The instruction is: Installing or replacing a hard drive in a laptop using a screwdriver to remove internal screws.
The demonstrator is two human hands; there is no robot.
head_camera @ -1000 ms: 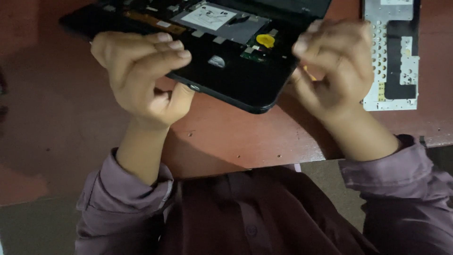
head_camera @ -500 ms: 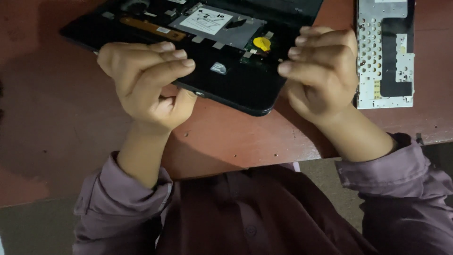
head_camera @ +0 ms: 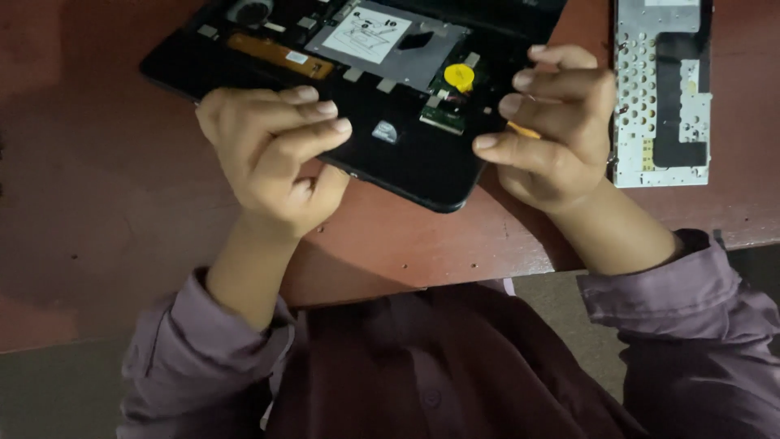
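Repair bench: opened laptop (head_camera: 382, 97), loose keyboard (head_camera: 662, 89)

Dim, warm indoor light, deep shadow at the left and lower edges, slight softness, no glare.

Reddish-brown table (head_camera: 97, 203) — opened black laptop (head_camera: 414, 158), perforated metal keyboard plate (head_camera: 662, 89) upon it

The opened laptop (head_camera: 406, 154) and metal keyboard plate (head_camera: 662, 89) run off the top edge.
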